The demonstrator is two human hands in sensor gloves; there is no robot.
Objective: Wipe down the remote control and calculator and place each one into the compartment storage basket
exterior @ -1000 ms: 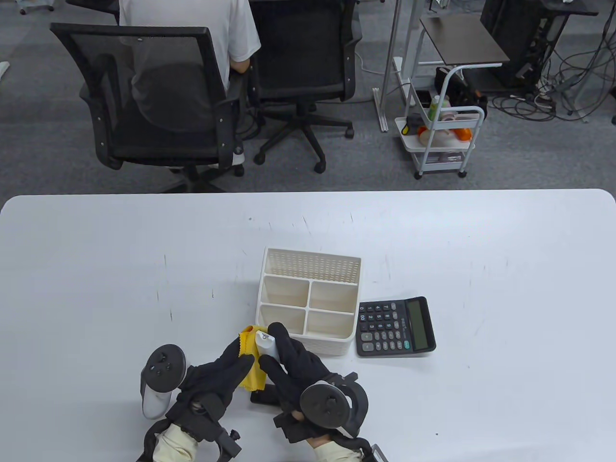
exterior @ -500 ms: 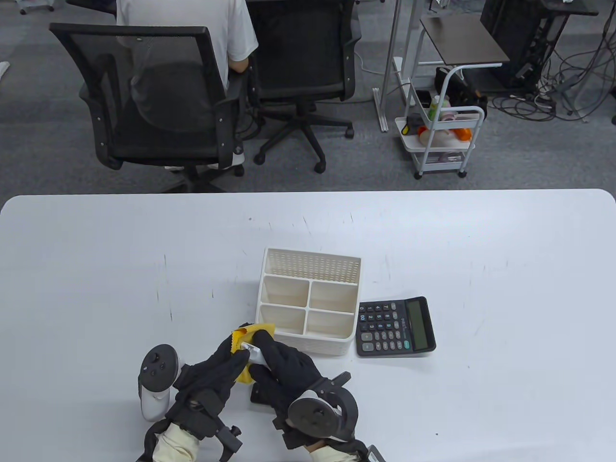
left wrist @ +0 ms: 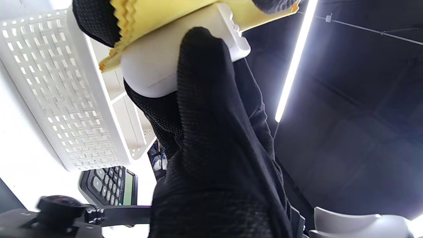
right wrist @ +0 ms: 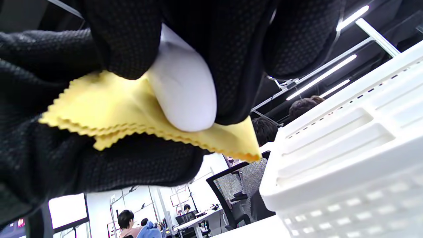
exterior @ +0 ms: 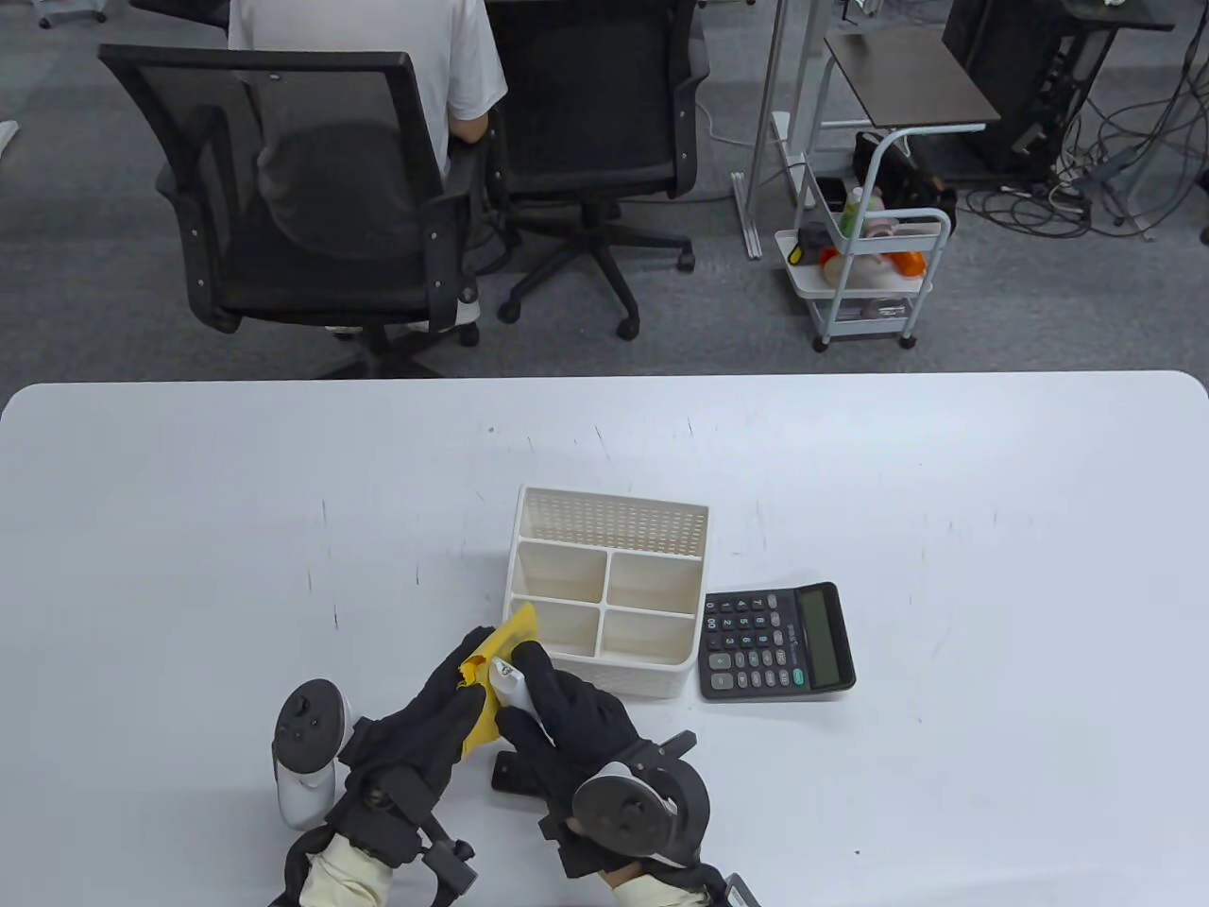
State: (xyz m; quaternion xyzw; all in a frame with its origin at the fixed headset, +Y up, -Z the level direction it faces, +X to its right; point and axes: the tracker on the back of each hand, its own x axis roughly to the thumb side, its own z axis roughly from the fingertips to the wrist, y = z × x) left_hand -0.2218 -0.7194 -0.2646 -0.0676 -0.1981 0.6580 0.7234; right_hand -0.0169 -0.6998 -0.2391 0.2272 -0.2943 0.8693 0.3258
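Note:
My right hand (exterior: 567, 709) grips a white remote control (exterior: 510, 688) just in front of the basket's near-left corner. My left hand (exterior: 439, 709) holds a yellow cloth (exterior: 499, 647) wrapped against the remote's left side and far end. In the right wrist view the remote (right wrist: 185, 99) sits between my gloved fingers, with the cloth (right wrist: 112, 112) pressed under it. A white compartment basket (exterior: 609, 515) stands mid-table, and no compartment I can see holds anything. The black calculator (exterior: 776, 642) lies flat, touching the basket's right side.
A dark flat object (exterior: 510, 773) lies on the table under my hands. The white table (exterior: 189, 529) stretches wide on both sides. Beyond its far edge stand black office chairs (exterior: 302, 189) with a seated person, and a white cart (exterior: 864, 274).
My left hand slid the yellow cloth along the remote toward its far end, up to the basket's near rim. My right hand shifted slightly left, still gripping the remote.

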